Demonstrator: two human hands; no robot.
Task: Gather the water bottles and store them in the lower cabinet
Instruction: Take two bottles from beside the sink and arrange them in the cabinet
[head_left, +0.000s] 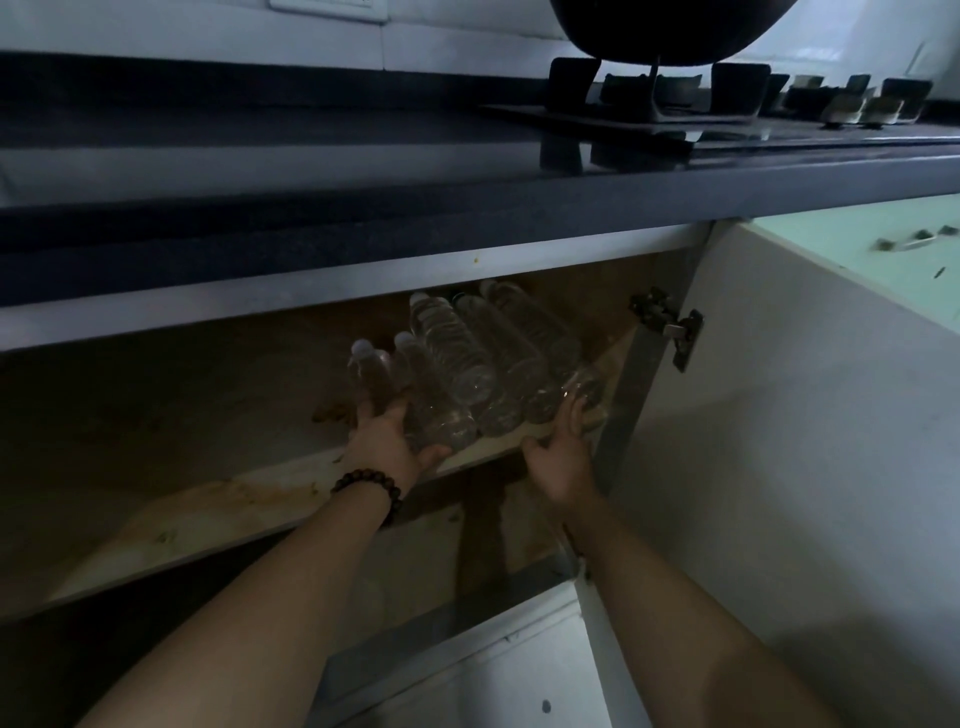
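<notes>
Flanking dim bottles (467, 364) on shelf (218, 514) (count unclear), left hand (387, 441), right hand (563, 457), grips apart.

the dark pan (670, 31) on the stove (675, 111) is running off the top edge, so only its underside is showing. the far ends of the water bottles (467, 364) are fading into the shadow at the back of the cabinet shelf (260, 499), and their exact count is staying unclear. the left hand (387, 441) is covering the bases of the nearest ones. both forearms are leaving through the bottom edge. the open cabinet door (779, 415) is getting cut off at the right.
</notes>
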